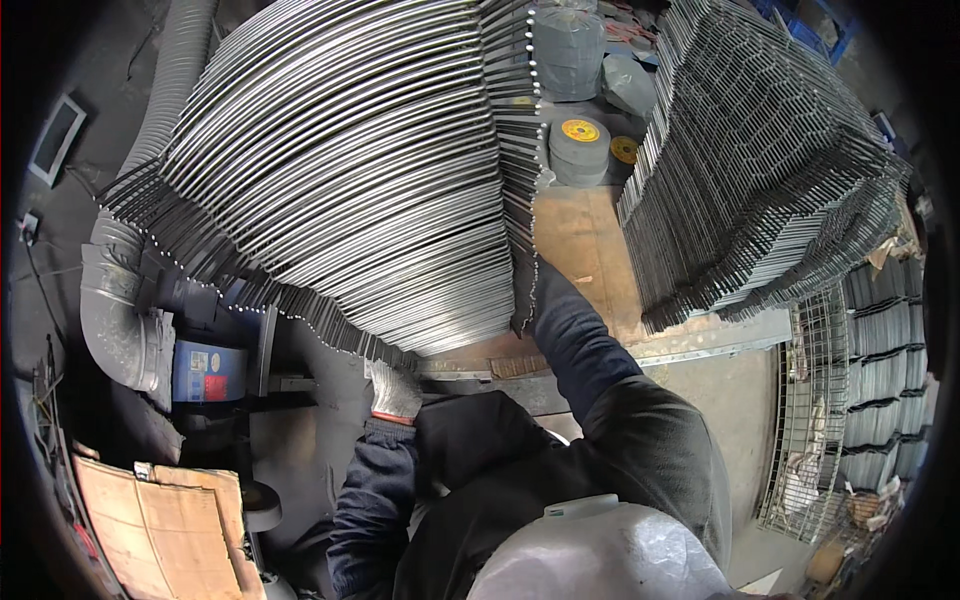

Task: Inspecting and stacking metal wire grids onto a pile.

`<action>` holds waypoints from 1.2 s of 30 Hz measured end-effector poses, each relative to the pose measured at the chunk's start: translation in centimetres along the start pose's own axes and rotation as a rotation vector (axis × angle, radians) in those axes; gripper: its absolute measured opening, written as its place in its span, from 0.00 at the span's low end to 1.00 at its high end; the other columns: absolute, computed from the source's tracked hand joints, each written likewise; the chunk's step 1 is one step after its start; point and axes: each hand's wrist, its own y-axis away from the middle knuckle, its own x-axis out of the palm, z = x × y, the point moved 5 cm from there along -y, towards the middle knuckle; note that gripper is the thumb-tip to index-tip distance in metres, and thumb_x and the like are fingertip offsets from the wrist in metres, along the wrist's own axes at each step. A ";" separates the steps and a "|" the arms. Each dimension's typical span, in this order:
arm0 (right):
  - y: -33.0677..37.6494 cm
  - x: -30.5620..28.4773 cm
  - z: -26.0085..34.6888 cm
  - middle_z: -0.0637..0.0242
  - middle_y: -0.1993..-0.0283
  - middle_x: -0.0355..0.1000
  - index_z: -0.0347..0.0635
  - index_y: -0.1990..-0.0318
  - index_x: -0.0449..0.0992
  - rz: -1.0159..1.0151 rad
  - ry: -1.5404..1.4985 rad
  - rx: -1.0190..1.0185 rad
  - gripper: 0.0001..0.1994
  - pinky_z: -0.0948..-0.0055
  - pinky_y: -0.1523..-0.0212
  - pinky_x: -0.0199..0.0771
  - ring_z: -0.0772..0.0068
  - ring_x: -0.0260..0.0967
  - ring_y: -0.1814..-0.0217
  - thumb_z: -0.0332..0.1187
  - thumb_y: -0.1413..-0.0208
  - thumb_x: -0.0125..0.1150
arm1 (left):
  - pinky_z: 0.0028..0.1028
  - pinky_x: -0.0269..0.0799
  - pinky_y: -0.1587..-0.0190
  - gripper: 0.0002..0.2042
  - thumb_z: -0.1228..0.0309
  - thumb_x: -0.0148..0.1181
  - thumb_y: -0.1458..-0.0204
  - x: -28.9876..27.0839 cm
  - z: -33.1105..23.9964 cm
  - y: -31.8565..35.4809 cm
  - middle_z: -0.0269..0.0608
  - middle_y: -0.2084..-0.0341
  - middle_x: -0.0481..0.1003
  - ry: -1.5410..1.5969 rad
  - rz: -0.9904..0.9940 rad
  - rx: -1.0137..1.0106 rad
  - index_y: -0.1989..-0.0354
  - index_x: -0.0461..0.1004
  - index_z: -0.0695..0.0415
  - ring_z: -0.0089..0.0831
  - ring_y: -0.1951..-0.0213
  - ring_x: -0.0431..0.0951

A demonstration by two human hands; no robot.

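Note:
A tall stack of bent, shiny metal rods fills the upper middle of the head view, with their ends turned down on both sides. At the stack's near left corner is my left hand, in a white knitted glove with a red cuff. Its fingers are curled against the lowest rod ends and partly hidden by them. My right arm, in a dark blue sleeve, reaches to the stack's near right edge. The right hand is lost in shadow behind the rod ends, so its grip does not show.
On the brown worktop stand grinding discs with yellow labels. A second pile of dark rods rises at the right, beside a wire cage. Left are a grey duct, a blue container and cardboard.

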 end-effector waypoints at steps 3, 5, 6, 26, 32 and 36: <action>1.0 -0.9 1.5 0.41 0.38 0.76 0.34 0.33 0.73 0.017 0.072 -0.018 0.23 0.59 0.36 0.71 0.44 0.73 0.37 0.42 0.26 0.51 | 0.32 0.71 0.35 0.26 0.52 0.31 0.21 -4.3 0.0 3.2 0.37 0.33 0.71 -0.308 -0.709 0.037 0.23 0.62 0.49 0.31 0.38 0.72; 2.3 -2.9 1.1 0.42 0.39 0.77 0.35 0.35 0.73 0.009 0.137 -0.016 0.22 0.59 0.37 0.71 0.45 0.73 0.38 0.41 0.26 0.51 | 0.34 0.67 0.30 0.26 0.55 0.33 0.21 -0.6 3.8 1.2 0.41 0.28 0.66 -0.381 -0.704 0.018 0.21 0.58 0.52 0.35 0.32 0.68; 3.0 -4.7 0.9 0.42 0.40 0.77 0.35 0.36 0.74 -0.010 0.172 -0.013 0.22 0.59 0.38 0.71 0.45 0.73 0.39 0.41 0.26 0.51 | 0.37 0.63 0.25 0.27 0.59 0.34 0.21 2.5 4.6 -0.5 0.46 0.22 0.61 -0.461 -0.687 -0.010 0.19 0.55 0.55 0.40 0.25 0.65; 13.3 -23.2 -2.0 0.50 0.53 0.79 0.37 0.50 0.79 -0.132 0.690 -0.109 0.14 0.60 0.49 0.75 0.54 0.76 0.49 0.38 0.27 0.53 | 0.33 0.54 0.20 0.29 0.80 0.35 0.27 10.9 15.9 -10.7 0.43 0.22 0.61 -1.131 -0.404 -0.158 0.17 0.50 0.59 0.36 0.23 0.60; 17.5 -27.0 -1.8 0.53 0.57 0.79 0.37 0.55 0.81 -0.160 0.856 -0.110 0.13 0.61 0.52 0.76 0.57 0.77 0.52 0.37 0.27 0.54 | 0.34 0.53 0.20 0.26 0.70 0.36 0.24 9.3 17.1 -11.0 0.45 0.22 0.61 -1.237 -0.288 -0.348 0.18 0.54 0.60 0.39 0.22 0.59; 20.6 -27.5 -2.4 0.54 0.60 0.80 0.38 0.58 0.82 -0.142 0.954 -0.111 0.13 0.61 0.54 0.77 0.59 0.78 0.54 0.36 0.27 0.54 | 0.31 0.50 0.19 0.26 0.66 0.34 0.22 10.2 15.2 -9.6 0.40 0.21 0.59 -1.424 -0.115 -0.262 0.19 0.55 0.59 0.34 0.21 0.57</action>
